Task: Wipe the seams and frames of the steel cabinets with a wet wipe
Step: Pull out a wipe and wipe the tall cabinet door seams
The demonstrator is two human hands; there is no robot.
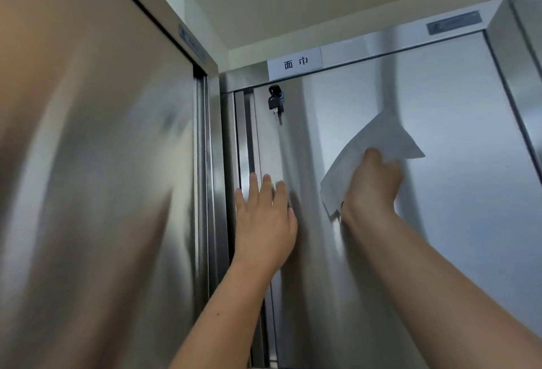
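Note:
A steel cabinet door fills the middle and right of the head view. My right hand grips a white wet wipe and presses it against the door's upper middle. My left hand lies flat with straight fingers on the door's left part, beside the vertical seam at the door's left edge. The cabinet's top frame runs above the door.
A black key hangs in the lock near the door's top left corner. A white label with two characters sits on the top frame. A second steel cabinet stands close on the left, and another cabinet edge on the right.

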